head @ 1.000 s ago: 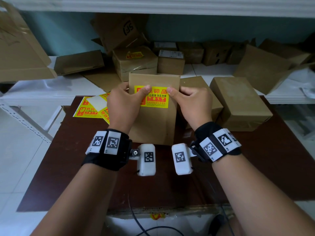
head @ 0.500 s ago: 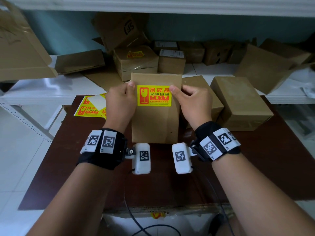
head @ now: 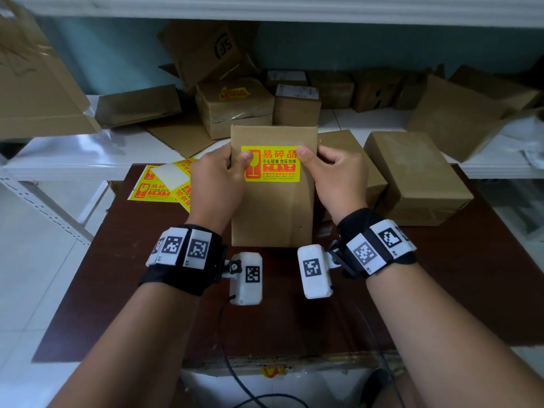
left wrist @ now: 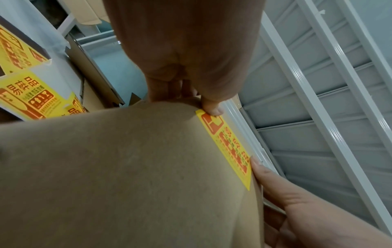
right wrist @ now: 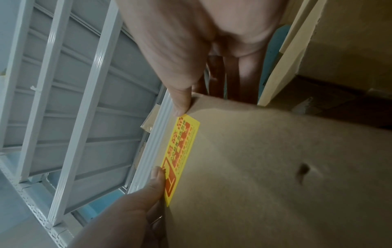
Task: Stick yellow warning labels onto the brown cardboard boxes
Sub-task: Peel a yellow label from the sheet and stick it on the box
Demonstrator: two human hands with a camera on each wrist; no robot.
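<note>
Both thumbs have slid onto the yellow label (head: 270, 164), lying crosswise on the upright box (head: 272, 213) gripped by left hand (head: 216, 184) and right hand (head: 338, 179).

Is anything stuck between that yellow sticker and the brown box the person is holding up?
Nothing visible. The yellow label lies flat on the face of the cardboard box. The left hand thumb presses its left end and the right hand thumb its upper right corner, with the fingers behind the box.

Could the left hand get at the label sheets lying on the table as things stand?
Probably not yet: the left hand grips the held box, thumb on its yellow label. The label sheets lie uncovered just beside it.
</note>
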